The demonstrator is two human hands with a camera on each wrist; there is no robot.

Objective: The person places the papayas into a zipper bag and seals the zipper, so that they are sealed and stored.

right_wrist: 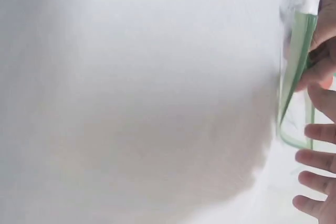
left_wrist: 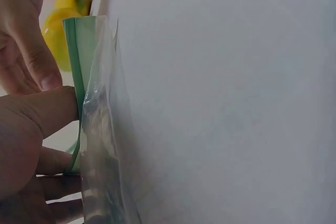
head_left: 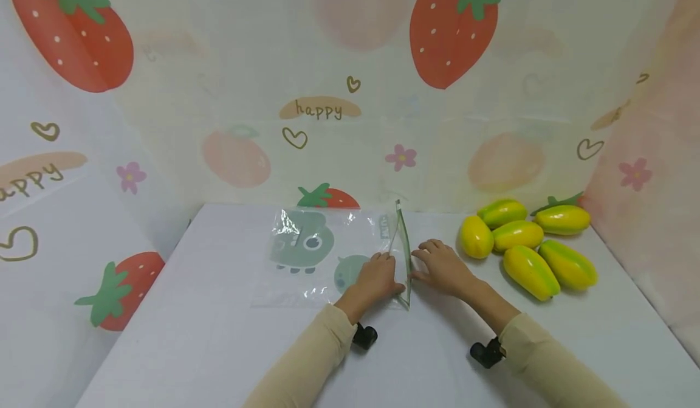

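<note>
A clear zip bag [head_left: 322,283] with grey-green cartoon prints lies flat on the white table, its green-edged mouth [head_left: 406,238] facing right and partly parted. At this mouth, my left hand [head_left: 377,277] holds the edge, the thumb against the green strip [left_wrist: 79,77] in the left wrist view. Just right of the mouth is my right hand [head_left: 444,268], its fingers spread and holding nothing. The right wrist view shows those fingers [right_wrist: 317,159] beside the looped green rim [right_wrist: 299,56], with part of the left hand behind it.
Several shiny yellow-green, mango-shaped fruits [head_left: 518,236] lie grouped at the table's back right, beyond the right hand. Printed cloth walls [head_left: 246,92] with strawberries enclose the back and sides. Small black wrist devices [head_left: 487,353] stick out at both cuffs.
</note>
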